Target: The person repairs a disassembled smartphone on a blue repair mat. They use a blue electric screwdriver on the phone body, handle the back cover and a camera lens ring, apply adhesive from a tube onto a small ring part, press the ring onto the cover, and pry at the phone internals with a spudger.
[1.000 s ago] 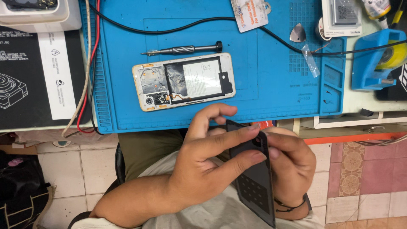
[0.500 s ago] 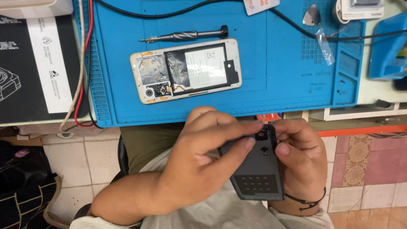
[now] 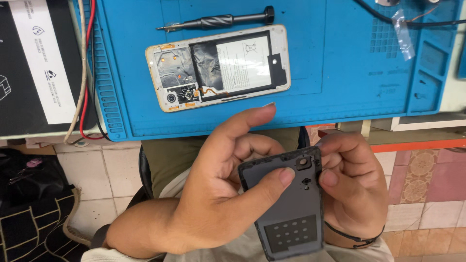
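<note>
Our fingers are closed on a dark grey plastic phone back cover (image 3: 291, 208), held over our lap, off the near edge of the blue silicone work mat (image 3: 340, 63). Our left hand (image 3: 218, 204) wraps it from the left, the thumb (image 3: 272, 182) pressed flat across its inner face and the index finger stretched above its top edge. Our right hand (image 3: 354, 189) grips the opposite long edge, its thumb (image 3: 332, 178) just beside the small camera opening (image 3: 304, 163) near the upper right corner. Both hands grasp the cover; neither is free.

The cover's long axis runs away from us, nearly upright in view and tilted slightly, camera end toward the mat. It lies between the two hands, touching both alike.

Its inner side faces us: matte grey, rounded corners, and a darker rectangular pad with rows of dots (image 3: 291, 233) at the lower end.

On the mat, well apart, lies an opened white phone body (image 3: 218, 68) with its battery exposed, long axis parallel to the mat's near edge. A black metal screwdriver (image 3: 218, 20) lies just beyond it.
</note>
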`<state>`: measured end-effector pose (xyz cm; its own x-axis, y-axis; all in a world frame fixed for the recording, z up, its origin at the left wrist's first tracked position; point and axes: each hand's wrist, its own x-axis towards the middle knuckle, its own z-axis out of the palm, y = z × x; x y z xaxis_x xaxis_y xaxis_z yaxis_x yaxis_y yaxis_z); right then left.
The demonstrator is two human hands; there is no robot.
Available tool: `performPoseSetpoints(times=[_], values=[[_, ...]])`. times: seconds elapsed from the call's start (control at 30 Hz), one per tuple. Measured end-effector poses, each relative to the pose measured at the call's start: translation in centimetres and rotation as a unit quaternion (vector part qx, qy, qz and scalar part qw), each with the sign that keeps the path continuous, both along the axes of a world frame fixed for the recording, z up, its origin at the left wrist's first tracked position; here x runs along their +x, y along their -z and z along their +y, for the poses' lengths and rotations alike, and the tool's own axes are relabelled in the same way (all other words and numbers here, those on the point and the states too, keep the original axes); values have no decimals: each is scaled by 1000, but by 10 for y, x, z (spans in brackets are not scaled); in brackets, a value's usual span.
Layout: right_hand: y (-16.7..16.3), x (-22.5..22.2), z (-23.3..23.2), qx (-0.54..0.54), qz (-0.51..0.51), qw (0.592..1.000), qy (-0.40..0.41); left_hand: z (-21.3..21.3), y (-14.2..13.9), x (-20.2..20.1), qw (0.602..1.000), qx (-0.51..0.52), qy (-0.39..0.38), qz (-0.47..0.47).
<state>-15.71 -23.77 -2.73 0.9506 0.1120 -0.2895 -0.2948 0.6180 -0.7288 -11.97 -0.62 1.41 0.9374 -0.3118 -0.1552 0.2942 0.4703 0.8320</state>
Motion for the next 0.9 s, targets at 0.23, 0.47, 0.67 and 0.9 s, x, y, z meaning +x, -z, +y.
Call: performPoseSetpoints(times=[0.23, 0.47, 0.67, 0.9], values=[[3, -3, 18, -1, 11, 1000, 6, 9, 3, -6, 998, -31, -2, 49], [-1, -1, 26, -10, 52, 998, -30, 11, 2, -17, 998, 0, -42, 51], [-10, 4, 32, -98, 67, 991, -56, 10, 1, -18, 995, 45, -73, 59], [-6, 2, 38, -145, 60, 986, -64, 12, 6, -25, 994, 40, -92, 48]])
